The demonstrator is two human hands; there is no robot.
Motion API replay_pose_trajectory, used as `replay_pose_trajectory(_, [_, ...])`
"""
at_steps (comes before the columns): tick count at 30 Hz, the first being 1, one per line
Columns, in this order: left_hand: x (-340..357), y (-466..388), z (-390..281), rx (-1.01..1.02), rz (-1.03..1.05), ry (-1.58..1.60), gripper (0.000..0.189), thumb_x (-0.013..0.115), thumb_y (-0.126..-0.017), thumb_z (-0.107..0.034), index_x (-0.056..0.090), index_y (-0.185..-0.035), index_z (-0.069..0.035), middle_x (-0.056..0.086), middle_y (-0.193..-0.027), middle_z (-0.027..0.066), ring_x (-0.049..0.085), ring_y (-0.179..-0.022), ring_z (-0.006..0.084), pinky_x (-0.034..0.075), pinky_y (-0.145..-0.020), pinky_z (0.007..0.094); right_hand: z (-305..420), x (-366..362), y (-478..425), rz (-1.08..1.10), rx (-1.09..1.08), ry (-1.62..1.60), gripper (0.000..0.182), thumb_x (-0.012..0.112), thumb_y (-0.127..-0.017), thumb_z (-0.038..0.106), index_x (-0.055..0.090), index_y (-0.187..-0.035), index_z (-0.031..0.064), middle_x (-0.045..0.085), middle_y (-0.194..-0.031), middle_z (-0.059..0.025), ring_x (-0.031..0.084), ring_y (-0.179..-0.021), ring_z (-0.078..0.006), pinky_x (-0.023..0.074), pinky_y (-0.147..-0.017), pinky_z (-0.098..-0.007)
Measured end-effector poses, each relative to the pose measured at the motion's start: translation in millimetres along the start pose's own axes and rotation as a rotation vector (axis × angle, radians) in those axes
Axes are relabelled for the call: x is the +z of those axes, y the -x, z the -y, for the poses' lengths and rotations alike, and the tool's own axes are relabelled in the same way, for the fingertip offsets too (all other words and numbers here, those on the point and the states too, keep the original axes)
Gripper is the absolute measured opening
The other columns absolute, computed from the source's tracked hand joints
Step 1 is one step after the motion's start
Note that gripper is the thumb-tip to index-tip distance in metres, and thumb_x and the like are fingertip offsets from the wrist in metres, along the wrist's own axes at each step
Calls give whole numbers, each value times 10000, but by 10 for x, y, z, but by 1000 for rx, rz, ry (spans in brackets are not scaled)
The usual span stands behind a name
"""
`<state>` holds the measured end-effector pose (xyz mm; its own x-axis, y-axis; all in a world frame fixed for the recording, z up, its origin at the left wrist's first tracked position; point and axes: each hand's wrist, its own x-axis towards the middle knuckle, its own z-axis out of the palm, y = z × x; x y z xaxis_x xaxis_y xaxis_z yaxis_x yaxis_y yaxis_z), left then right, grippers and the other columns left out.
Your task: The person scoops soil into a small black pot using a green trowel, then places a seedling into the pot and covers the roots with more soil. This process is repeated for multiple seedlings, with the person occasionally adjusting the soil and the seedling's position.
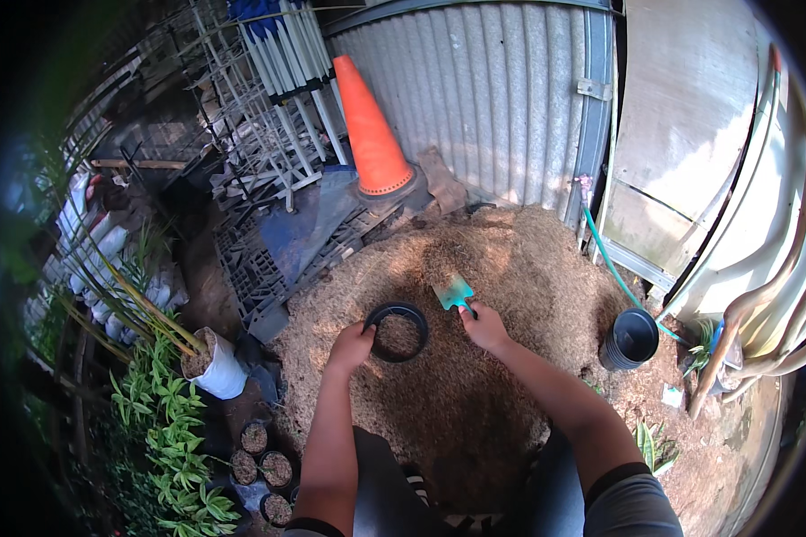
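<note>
My left hand (351, 347) grips the rim of a round black plastic plant pot (422, 321) on its left side. Brown, husk-like growing medium (397, 334) lies inside the pot. In my right hand (483, 327) is the dark handle of a hand trowel with a teal blade (454, 293). The blade's tip meets the large heap of loose brown medium (530, 268), and some of the material covers the tip. The pot is at or just above the heap, to the left of the trowel; I cannot tell whether it touches.
A stack of black pots (628, 341) stands right, near a green hose (608, 258). Several filled small pots (277, 470) and leafy plants (174, 443) line the left, below a white grow bag (223, 372). Behind the heap are an orange traffic cone (373, 127), plastic pallet (248, 268) and corrugated wall (470, 101).
</note>
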<state>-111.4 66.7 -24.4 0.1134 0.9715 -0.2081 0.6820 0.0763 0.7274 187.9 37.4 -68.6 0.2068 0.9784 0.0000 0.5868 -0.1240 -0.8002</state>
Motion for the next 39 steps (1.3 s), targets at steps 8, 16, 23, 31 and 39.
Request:
replay_pose_trajectory(8, [32,59,9,59,-69,-13,350,515,-935,-319,616,-936,16,634,-780,150,615,-765,274,457,-726,377,147,-398,27,25,105,24,369,547,-894,366,650,-957,17,657,-780,-196,653,-787,-341,492,-735,-428])
replay_pose_trajectory(16, [232,73,-176,-39,-93,-263,408,456,-920,-364,626,-976,3,646,-947,206,609,-948,368,452,-835,430,379,-720,284,40,5,251,359,541,-897,403,660,-956,70,654,-770,-171,648,-798,-340,498,-751,-432])
replay_pose_trajectory(23, [377,182,-422,-55,-28,-236,416,467,-913,-369,633,-1000,2,641,-979,212,593,-995,369,446,-853,425,582,-840,574,124,-61,348,359,539,-898,432,656,-951,96,651,-787,-157,642,-801,-342,496,-744,-442])
replay_pose_trajectory(31, [473,141,-411,-62,22,-207,398,464,-890,-363,636,-1035,-34,635,-1049,205,588,-1018,374,447,-880,442,705,-904,626,80,-113,375,319,540,-901,424,629,-920,118,642,-780,-136,638,-780,-332,495,-705,-441])
replay_pose_trajectory(39, [435,250,-560,-60,51,-195,403,473,-902,-364,633,-1036,-18,637,-1031,213,588,-1016,375,446,-866,441,551,-916,556,-108,-277,334,278,584,-893,372,596,-925,96,635,-774,-139,635,-768,-334,492,-686,-439])
